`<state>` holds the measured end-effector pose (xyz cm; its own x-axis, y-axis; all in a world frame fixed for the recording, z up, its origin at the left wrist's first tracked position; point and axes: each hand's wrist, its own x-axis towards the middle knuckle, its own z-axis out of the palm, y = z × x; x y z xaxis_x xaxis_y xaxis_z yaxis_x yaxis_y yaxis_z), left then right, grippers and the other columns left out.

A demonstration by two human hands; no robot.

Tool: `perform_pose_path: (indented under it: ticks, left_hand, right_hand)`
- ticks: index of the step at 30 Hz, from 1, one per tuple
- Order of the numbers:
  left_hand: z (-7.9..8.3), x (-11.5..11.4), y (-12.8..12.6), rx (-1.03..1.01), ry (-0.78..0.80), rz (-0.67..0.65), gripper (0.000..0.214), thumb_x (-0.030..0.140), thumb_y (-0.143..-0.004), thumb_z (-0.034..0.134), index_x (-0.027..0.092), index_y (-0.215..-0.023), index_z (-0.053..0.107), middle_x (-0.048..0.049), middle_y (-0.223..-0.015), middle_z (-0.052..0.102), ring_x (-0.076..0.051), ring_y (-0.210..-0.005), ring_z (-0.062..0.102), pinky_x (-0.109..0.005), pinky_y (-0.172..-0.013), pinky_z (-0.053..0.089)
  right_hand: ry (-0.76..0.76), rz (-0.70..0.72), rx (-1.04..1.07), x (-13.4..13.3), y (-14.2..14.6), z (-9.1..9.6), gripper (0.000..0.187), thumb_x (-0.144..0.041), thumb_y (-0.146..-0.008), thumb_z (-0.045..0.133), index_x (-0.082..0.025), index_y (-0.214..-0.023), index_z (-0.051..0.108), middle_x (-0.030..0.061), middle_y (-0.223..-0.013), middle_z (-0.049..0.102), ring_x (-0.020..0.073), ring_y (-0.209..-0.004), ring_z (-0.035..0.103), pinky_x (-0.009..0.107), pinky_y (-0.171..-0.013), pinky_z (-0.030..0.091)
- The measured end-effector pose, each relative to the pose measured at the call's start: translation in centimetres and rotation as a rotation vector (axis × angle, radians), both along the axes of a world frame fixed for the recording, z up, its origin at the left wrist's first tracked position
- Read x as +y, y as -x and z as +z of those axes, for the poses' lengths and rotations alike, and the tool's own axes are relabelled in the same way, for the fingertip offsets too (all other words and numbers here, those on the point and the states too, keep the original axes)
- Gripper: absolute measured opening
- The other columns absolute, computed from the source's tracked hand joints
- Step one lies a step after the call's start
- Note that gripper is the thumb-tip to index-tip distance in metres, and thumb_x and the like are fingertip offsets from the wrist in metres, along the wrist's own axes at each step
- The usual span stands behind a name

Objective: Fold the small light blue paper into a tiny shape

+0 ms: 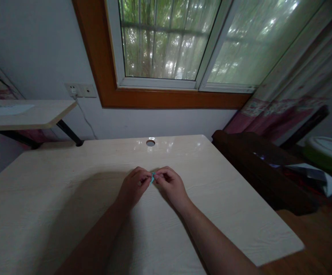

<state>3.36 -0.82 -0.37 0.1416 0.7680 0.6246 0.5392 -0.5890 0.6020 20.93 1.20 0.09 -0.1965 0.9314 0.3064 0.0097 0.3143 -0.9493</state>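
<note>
Between my fingertips is a small turquoise piece point(152, 178), thin and perhaps folded, too small to name more exactly. My left hand point(135, 186) pinches it from the left, thumb and forefinger together. From the right, my right hand point(171, 186) pinches the same piece, its other fingers curled. Both hands are close together just above the middle of the pale wood-grain table point(226, 198). Most of the piece is hidden by the fingers.
A raised shelf point(48, 116) on black legs stands at the table's back left. Near the back edge is a round cable hole point(150, 143). A cord hangs from the wall socket point(81, 90). Dark wooden furniture point(252, 164) is beyond the right edge.
</note>
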Motion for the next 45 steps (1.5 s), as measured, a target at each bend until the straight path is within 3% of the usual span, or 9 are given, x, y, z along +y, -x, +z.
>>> perform_pose_path:
  ticks: [16, 23, 30, 45]
  left_hand:
    - [0.1, 0.2, -0.2, -0.161, 0.273, 0.083, 0.005, 0.024, -0.084, 0.066, 0.019, -0.083, 0.065, -0.0014, -0.079, 0.065, -0.013, -0.071, 0.061, -0.025, -0.068, 0.048]
    - [-0.1, 0.3, -0.1, -0.236, 0.292, 0.051, 0.006, 0.024, -0.082, 0.065, 0.019, -0.08, 0.064, -0.0014, -0.077, 0.064, -0.014, -0.071, 0.061, -0.026, -0.069, 0.049]
    - [0.0, 0.4, -0.3, -0.452, 0.329, -0.063, 0.004, 0.021, -0.079, 0.067, 0.019, -0.082, 0.064, -0.002, -0.079, 0.066, -0.015, -0.074, 0.063, -0.026, -0.071, 0.051]
    - [0.8, 0.1, -0.3, -0.649, 0.526, -0.08, 0.015, 0.026, -0.071, 0.075, 0.017, -0.078, 0.065, 0.0019, -0.07, 0.064, -0.01, -0.064, 0.057, -0.022, -0.064, 0.046]
  right_hand:
    - [-0.182, -0.034, -0.125, -0.2, -0.1, 0.2, 0.005, -0.024, -0.087, 0.067, -0.022, -0.086, 0.071, 0.0029, -0.084, 0.065, 0.0163, -0.079, 0.059, 0.028, -0.069, 0.045]
    - [-0.24, -0.025, -0.143, -0.3, -0.1, 0.3, 0.006, -0.02, -0.087, 0.066, -0.023, -0.088, 0.071, 0.0035, -0.085, 0.066, 0.0168, -0.081, 0.06, 0.029, -0.071, 0.047]
    - [-0.328, -0.015, -0.159, -0.4, -0.3, 0.5, 0.007, -0.019, -0.088, 0.066, -0.024, -0.09, 0.071, 0.0041, -0.089, 0.068, 0.0167, -0.082, 0.062, 0.029, -0.073, 0.049]
    - [-0.449, 0.006, -0.208, -0.7, -0.5, 1.2, 0.012, -0.016, -0.09, 0.063, -0.024, -0.093, 0.07, 0.0044, -0.09, 0.07, 0.0175, -0.087, 0.064, 0.031, -0.078, 0.051]
